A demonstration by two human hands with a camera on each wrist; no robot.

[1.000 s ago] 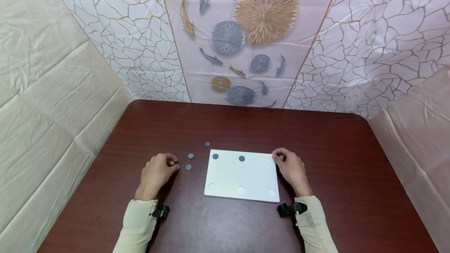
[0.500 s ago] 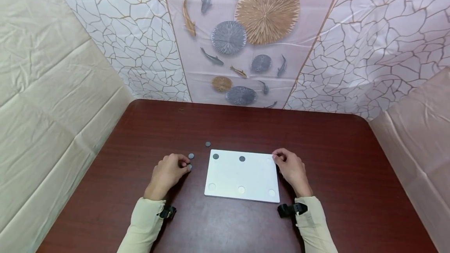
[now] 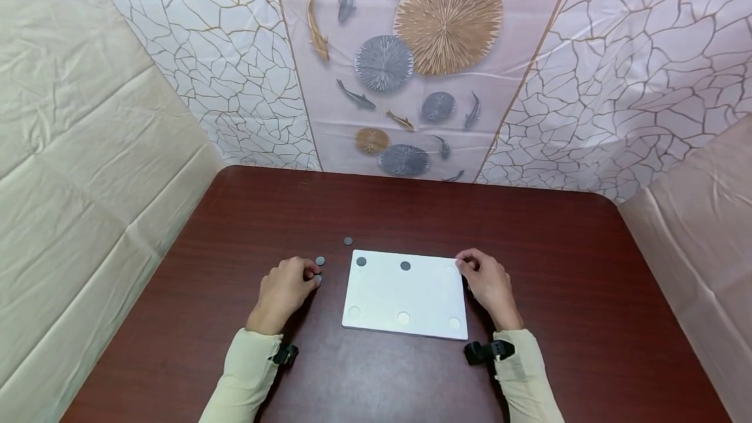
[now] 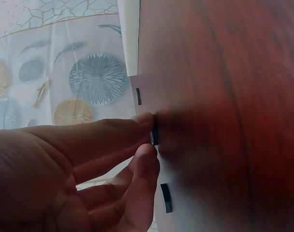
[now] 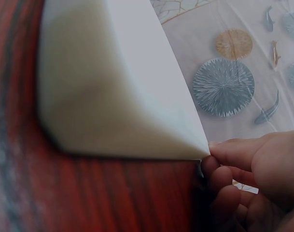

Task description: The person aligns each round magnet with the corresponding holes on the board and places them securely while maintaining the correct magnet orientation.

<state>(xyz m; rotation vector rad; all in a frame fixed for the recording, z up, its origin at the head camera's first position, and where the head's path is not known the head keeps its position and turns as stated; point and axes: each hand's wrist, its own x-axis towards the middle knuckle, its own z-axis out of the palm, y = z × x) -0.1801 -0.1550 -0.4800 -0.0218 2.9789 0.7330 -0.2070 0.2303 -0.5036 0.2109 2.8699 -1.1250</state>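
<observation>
My left hand (image 3: 286, 292) pinches a small grey disc (image 4: 154, 137) between thumb and forefinger, at table height. In the left wrist view another disc (image 4: 139, 96) lies beyond the fingers, and one more disc (image 4: 166, 198) lies below the thumb. From the head, loose discs show just beyond the fingertips and near the board's far left corner. The white rectangular board (image 3: 405, 292) lies flat and has round recesses; dark discs (image 3: 405, 266) fill the far left and far middle ones. My right hand (image 3: 487, 282) pinches its far right corner.
All of this lies on a dark red-brown wooden table (image 3: 564, 292). Patterned cloth (image 3: 405, 70) hangs behind its far edge, with pale cloth (image 3: 88, 214) on the left and right. Each wrist wears a black strap with a camera.
My left hand has moved to the right, from left of the loose discs to one of them, and has slowed there. My right hand and the board have stayed still.
</observation>
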